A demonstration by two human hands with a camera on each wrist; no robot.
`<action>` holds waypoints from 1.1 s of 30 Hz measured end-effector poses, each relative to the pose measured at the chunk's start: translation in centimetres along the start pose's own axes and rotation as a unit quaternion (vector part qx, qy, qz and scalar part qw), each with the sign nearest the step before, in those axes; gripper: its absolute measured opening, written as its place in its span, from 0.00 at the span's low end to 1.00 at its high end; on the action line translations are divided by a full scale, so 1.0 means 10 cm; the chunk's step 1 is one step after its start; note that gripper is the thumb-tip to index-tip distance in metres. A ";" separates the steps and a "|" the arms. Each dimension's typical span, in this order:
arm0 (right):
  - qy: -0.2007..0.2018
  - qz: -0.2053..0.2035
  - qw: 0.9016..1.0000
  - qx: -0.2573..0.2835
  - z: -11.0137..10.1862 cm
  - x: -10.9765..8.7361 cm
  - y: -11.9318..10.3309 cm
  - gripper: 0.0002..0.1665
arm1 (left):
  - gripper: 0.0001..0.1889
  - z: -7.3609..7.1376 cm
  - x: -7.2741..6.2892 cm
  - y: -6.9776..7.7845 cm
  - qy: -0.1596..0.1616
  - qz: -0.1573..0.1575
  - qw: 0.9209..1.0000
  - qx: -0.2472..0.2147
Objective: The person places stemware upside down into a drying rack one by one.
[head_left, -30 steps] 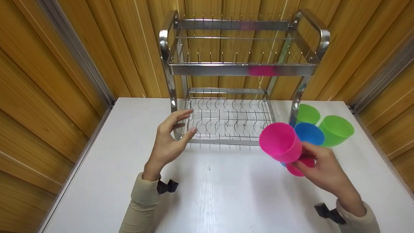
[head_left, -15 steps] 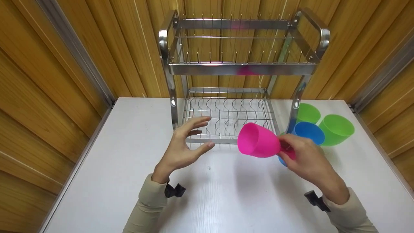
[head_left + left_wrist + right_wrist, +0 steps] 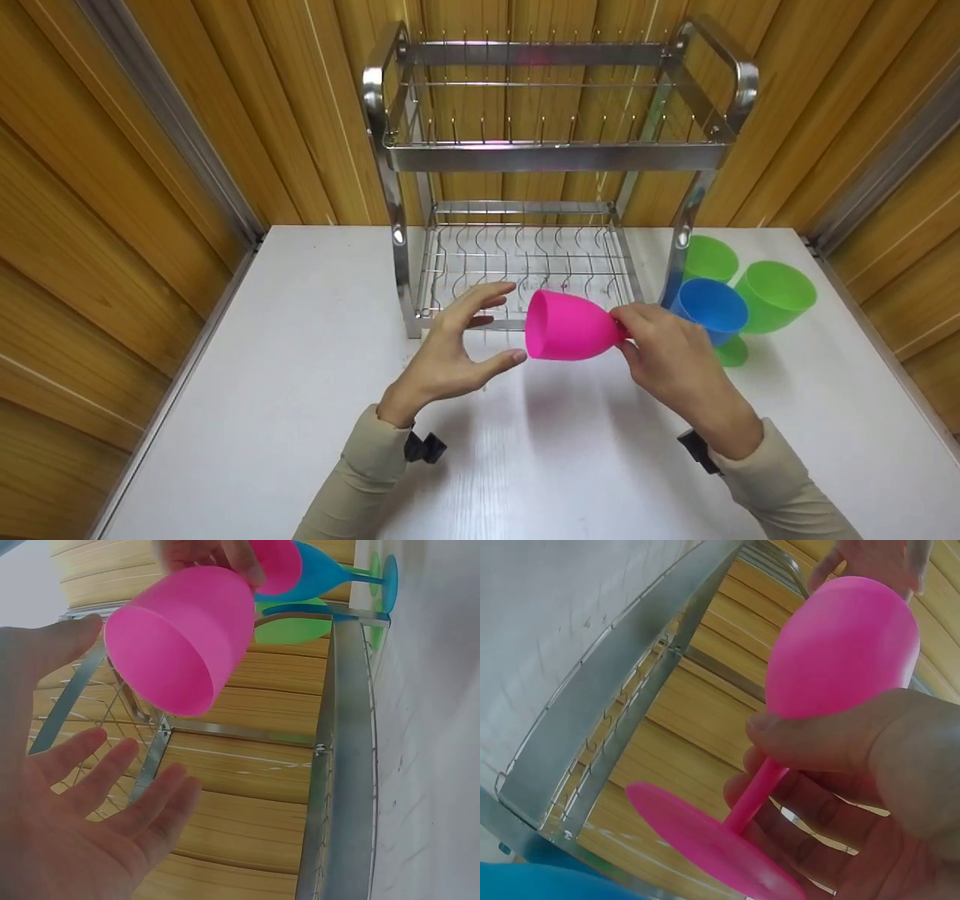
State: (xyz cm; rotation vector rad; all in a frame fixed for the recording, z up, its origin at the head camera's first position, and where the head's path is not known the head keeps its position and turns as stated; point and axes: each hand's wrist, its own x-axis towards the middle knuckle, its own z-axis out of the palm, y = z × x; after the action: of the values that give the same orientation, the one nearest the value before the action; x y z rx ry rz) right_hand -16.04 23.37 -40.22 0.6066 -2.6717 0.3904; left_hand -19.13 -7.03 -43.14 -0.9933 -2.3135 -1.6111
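My right hand (image 3: pixel 671 356) pinches a pink plastic goblet (image 3: pixel 568 327) by its stem, just below the bowl. The goblet lies sideways in the air with its mouth toward the left hand. In the right wrist view the stem and round foot (image 3: pixel 712 844) of the goblet show past the fingers. My left hand (image 3: pixel 454 352) is held up with fingers spread and slightly bent, close to the goblet's rim; nothing is in it. The left wrist view shows a gap between the left fingers and the bowl (image 3: pixel 184 637). Both hands are in front of a metal dish rack (image 3: pixel 559 157).
The rack has an upper tier with upright prongs and a lower wire shelf (image 3: pixel 525 259). By its right leg stand a blue goblet (image 3: pixel 712 307) and two green goblets, one at the back (image 3: pixel 709 259) and one farther right (image 3: pixel 776 296). Wood-panelled walls (image 3: pixel 112 225) surround the white table (image 3: pixel 300 300).
The right hand has carried the pink goblet leftward and tipped it from mouth-up toward sideways. My left hand has moved right, toward the goblet.
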 end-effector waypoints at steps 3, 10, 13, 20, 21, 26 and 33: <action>0.009 -0.014 0.999 -0.036 0.06 0.01 -0.04 0.25 | 0.43 0.03 0.00 -0.05 0.000 -0.006 1.000 -0.006; 0.051 -0.040 0.993 -0.103 0.19 0.02 -0.12 0.23 | 0.45 0.08 0.00 -0.15 -0.018 -0.027 0.999 -0.035; 0.067 -0.048 0.990 -0.112 0.24 0.03 -0.14 0.22 | 0.45 0.11 0.01 -0.19 -0.019 -0.032 0.998 -0.046; 0.077 -0.053 0.988 -0.120 0.29 0.04 -0.18 0.23 | 0.45 0.12 0.03 -0.23 -0.027 -0.032 0.998 -0.057; 0.077 -0.053 0.988 -0.120 0.29 0.04 -0.19 0.23 | 0.45 0.12 0.03 -0.23 -0.029 -0.030 0.997 -0.061; 0.075 -0.051 0.989 -0.114 0.28 0.06 -0.21 0.23 | 0.45 0.12 0.04 -0.24 -0.032 -0.024 0.996 -0.085; 0.078 -0.049 0.991 -0.095 0.30 0.08 -0.25 0.23 | 0.42 0.08 0.02 -0.26 -0.030 -0.034 0.993 -0.111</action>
State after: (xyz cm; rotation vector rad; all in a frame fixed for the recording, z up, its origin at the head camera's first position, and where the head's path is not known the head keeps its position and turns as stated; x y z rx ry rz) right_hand -16.42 19.93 -42.08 0.6186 -2.4830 0.1459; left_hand -20.68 -6.76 -45.38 -1.0298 -2.2654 -1.9262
